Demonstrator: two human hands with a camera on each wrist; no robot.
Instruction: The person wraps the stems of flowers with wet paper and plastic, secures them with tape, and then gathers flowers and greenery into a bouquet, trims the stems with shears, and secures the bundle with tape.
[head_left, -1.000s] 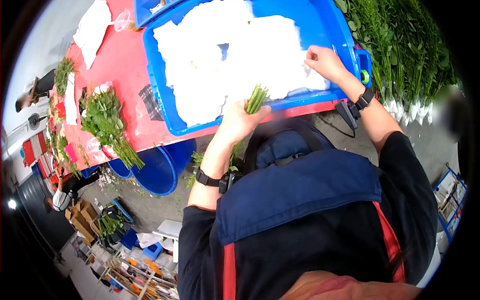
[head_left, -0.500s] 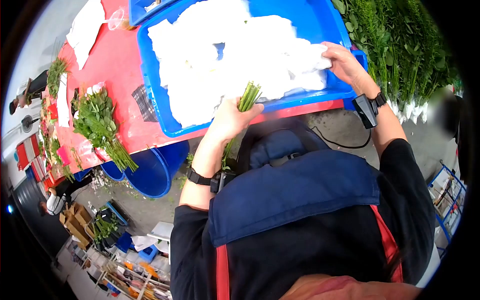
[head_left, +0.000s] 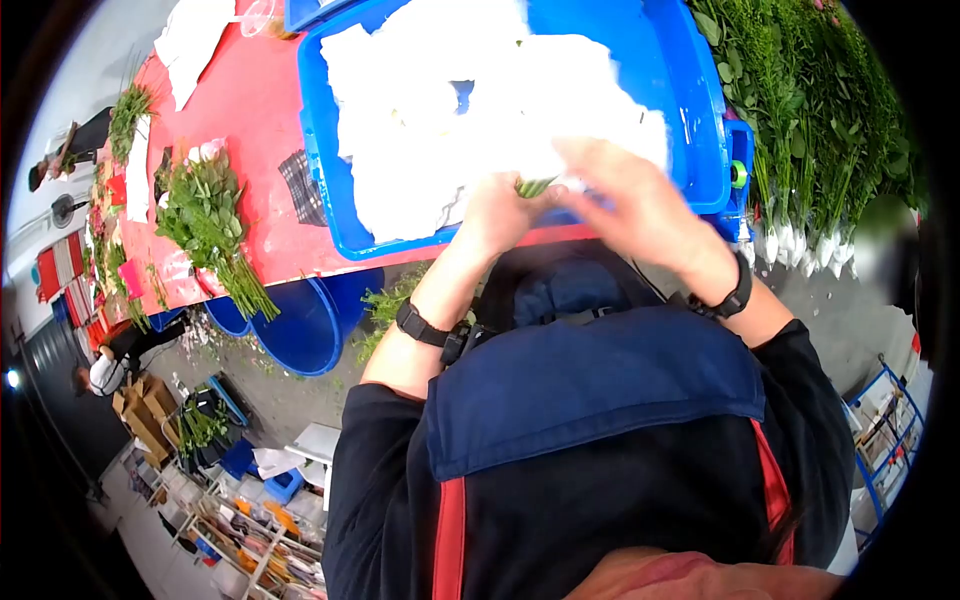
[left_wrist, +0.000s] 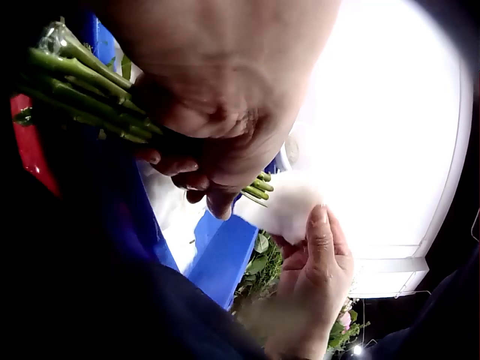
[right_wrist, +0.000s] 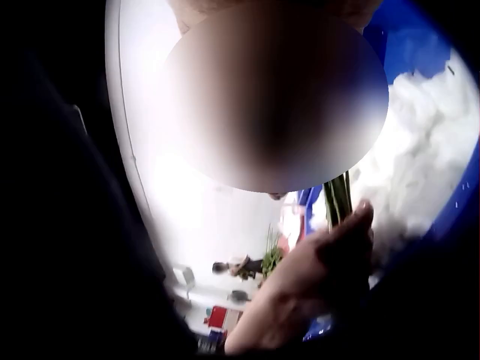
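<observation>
White wad (left_wrist: 281,206) pinched by thumb and fingers of right hand (head_left: 630,200), held at the cut ends of green stems (left_wrist: 259,187); whether it touches them all cannot be told

Stems gripped as one bunch in left hand (head_left: 500,215), fingers curled round, ends poking past the grip, over the near edge of blue tray (head_left: 322,190)

Best judged: bunch held firm but not crushed, ends kept level, wad centred on them and folded down evenly on all sides; if it is pulled too hard, tearing is likely, and if left slack, slipping

Loose white pile (head_left: 500,110) spread across much of the tray, within easy reach

Desk (head_left: 265,120) red, glossy; on it, flower bunch (head_left: 205,200), checked cloth (head_left: 302,188) beside the tray, white sheet (head_left: 195,45) farther up

Blue tub (head_left: 300,335) at the desk's edge, on the floor side; cardboard boxes (head_left: 150,405) and packed shelves beyond, on grey floor; another person (head_left: 103,375) seen in the background

Tall greenery (head_left: 800,130) massed right of the tray, its lower ends wrapped in white
</observation>
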